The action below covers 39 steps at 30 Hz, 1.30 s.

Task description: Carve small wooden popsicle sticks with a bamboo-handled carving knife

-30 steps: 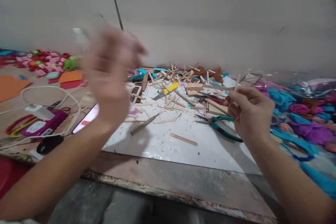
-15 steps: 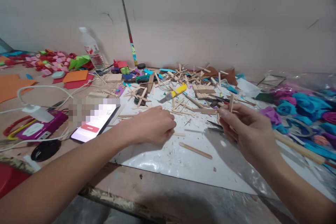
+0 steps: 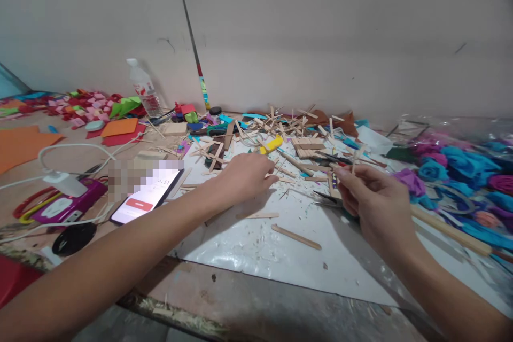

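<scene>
My left hand (image 3: 250, 179) is over the white sheet (image 3: 248, 248), beside the yellow-handled tool (image 3: 272, 144). Its fingers are curled, and what they hold, if anything, is hidden. On the right, my right hand (image 3: 364, 189) pinches a small wooden stick piece (image 3: 356, 158) between thumb and fingers. Dark scissors (image 3: 326, 197) lie just left of that hand, partly covered by it. One loose craft stick (image 3: 296, 236) rests on the sheet in front, and a thinner stick (image 3: 260, 216) lies below my left hand.
A phone (image 3: 146, 195), a purple power strip (image 3: 76, 203) with white cables and a plastic bottle (image 3: 146, 88) stand or lie on the left. Many wooden sticks (image 3: 280, 123) are heaped near the wall. Blue and pink paper flowers (image 3: 460, 165) fill the right side.
My left hand has moved slightly up and its fingers have shifted, uncovering more of the thin stick below it. My right hand still pinches its stick piece. The view has shifted slightly.
</scene>
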Available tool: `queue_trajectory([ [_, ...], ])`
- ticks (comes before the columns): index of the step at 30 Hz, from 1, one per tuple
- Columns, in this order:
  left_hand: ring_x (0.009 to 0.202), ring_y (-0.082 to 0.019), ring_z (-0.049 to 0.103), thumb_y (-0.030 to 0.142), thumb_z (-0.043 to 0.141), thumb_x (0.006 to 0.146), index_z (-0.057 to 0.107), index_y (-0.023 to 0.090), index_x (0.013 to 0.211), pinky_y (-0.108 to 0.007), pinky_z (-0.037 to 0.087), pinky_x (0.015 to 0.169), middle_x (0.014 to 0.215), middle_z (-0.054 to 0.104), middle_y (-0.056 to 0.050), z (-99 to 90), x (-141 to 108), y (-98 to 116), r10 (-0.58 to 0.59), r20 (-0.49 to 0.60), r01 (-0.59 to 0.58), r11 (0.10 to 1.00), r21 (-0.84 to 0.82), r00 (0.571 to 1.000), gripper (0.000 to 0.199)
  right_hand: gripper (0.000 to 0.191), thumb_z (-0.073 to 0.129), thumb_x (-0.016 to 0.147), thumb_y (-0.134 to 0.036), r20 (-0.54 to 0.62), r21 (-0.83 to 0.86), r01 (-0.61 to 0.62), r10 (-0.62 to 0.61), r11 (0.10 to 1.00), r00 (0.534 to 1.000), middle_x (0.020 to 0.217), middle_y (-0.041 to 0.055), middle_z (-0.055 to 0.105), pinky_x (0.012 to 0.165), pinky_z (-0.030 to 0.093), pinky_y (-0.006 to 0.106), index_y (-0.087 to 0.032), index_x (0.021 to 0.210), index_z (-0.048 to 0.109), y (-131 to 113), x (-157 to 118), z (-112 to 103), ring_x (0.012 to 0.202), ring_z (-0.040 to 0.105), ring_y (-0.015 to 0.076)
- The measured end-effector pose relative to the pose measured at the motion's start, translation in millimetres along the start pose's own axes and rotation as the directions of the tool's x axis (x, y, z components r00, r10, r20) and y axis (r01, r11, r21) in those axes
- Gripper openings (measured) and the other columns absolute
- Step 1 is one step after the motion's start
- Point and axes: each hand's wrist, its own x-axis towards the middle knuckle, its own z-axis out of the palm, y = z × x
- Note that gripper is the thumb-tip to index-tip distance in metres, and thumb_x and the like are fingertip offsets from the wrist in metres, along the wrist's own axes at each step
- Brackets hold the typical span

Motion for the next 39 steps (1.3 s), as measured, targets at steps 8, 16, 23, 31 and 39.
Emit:
queue_trajectory([
  [8, 0.116, -0.024, 0.069, 0.042, 0.068, 0.104, 0.066, 0.017, 0.133, -0.046, 0.062, 0.099, 0.134, 0.068, -0.011, 10.5, 35.2, 3.9, -0.117, 0.004, 0.11, 0.927, -0.359, 0.993, 0.038, 0.043, 0.084, 0.082, -0.06, 0.05, -0.058, 0.006, -0.003, 0.998, 0.999, 0.057, -0.0028, 0.055, 0.04, 0.023, 0.021, -0.021, 0.076, 0.066, 3.4, -1.2, -3.7, 0.045, 0.037, 0.0076],
  [16, 0.079, -0.012, 0.067, 0.036, 0.067, 0.102, 0.063, 0.019, 0.105, -0.031, 0.058, 0.083, 0.093, 0.072, -0.004, -19.3, -41.0, 6.7, -0.04, -0.04, -0.019, 0.423, -0.906, 0.998, 0.018, 0.047, 0.077, 0.088, -0.065, 0.172, -0.121, 0.093, -0.071, 0.988, 0.982, 0.055, -0.0014, 0.054, 0.045, 0.025, 0.024, -0.02, 0.074, 0.069, -4.3, -9.5, -7.8, 0.049, 0.04, 0.0087],
  [23, 0.069, -0.014, 0.065, 0.044, 0.072, 0.095, 0.054, 0.02, 0.098, -0.032, 0.056, 0.075, 0.08, 0.067, -0.003, -13.9, -56.9, 7.1, 0.102, -0.053, -0.047, -0.059, -0.997, 0.993, 0.03, 0.052, 0.07, 0.09, -0.069, 0.514, -0.259, 0.188, -0.03, 0.948, 0.858, 0.052, 0.0009, 0.058, 0.047, 0.034, 0.026, -0.021, 0.07, 0.072, -15.1, -13.3, 2.1, 0.049, 0.048, 0.0113],
  [31, 0.058, -0.012, 0.054, 0.036, 0.068, 0.098, 0.058, 0.019, 0.097, -0.026, 0.043, 0.062, 0.069, 0.06, 0.0, -10.4, -63.7, 10.8, 0.214, -0.017, 0.037, -0.246, -0.969, 0.977, 0.019, 0.045, 0.068, 0.091, -0.069, 0.474, -0.449, 0.283, -0.042, 0.847, 0.88, 0.097, 0.0069, 0.082, 0.07, 0.052, 0.035, -0.026, 0.088, 0.084, -2.8, -10.6, 4.5, 0.08, 0.071, 0.0223],
  [39, 0.061, -0.01, 0.051, 0.038, 0.068, 0.1, 0.055, 0.02, 0.099, -0.025, 0.041, 0.068, 0.068, 0.058, 0.003, -6.1, -64.2, 14.9, 0.218, 0.021, 0.043, -0.095, -0.995, 0.976, 0.022, 0.044, 0.071, 0.091, -0.062, 0.326, -0.428, 0.34, -0.208, 0.837, 0.922, 0.103, 0.0053, 0.082, 0.043, 0.034, 0.03, -0.029, 0.117, 0.081, -18.2, -22.9, 5.1, 0.048, 0.046, 0.0093],
])
